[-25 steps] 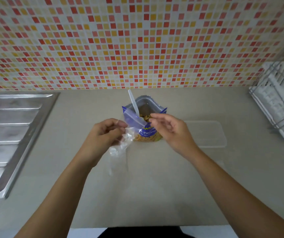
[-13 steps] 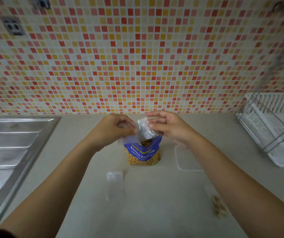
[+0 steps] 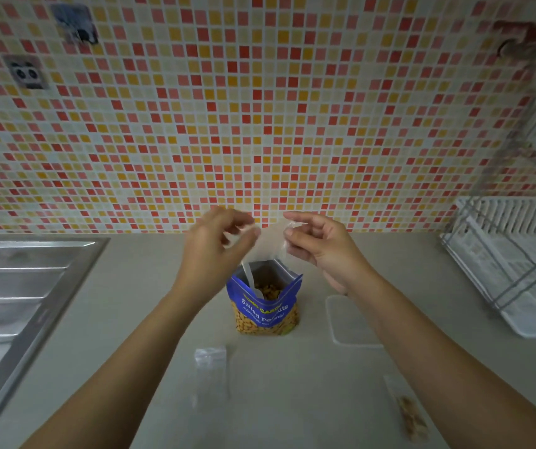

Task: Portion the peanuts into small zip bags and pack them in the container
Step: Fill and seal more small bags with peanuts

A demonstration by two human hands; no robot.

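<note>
Two bare hands meet at the middle of the frame, above an open blue peanut pouch [image 3: 265,306] that stands upright on the beige counter [image 3: 150,286]. At the far left, a steel sink drainboard [image 3: 17,303] takes up the left edge, its rim well apart from the pouch, with bare counter between. Low and left of centre, one empty zip bag [image 3: 210,371] lies flat, near the pouch but not touching it. The left hand [image 3: 214,251] has its fingers curled, thumb and fingertips pinching one edge of a small clear zip bag [image 3: 268,241] held in the air; the right hand [image 3: 318,244] pinches the opposite edge, so both are closed on that one bag just over the pouch mouth. One white spoon [image 3: 250,280] leans inside the pouch among the peanuts. To the right, one clear flat lid or container [image 3: 350,322] lies on the counter, partly behind the right forearm; which it is cannot be told. At lower right, one zip bag with peanuts [image 3: 410,416] lies flat. One white dish rack [image 3: 512,270] fills the right edge. Behind runs a mosaic tile wall [image 3: 260,108] in red, orange and cream.
</note>
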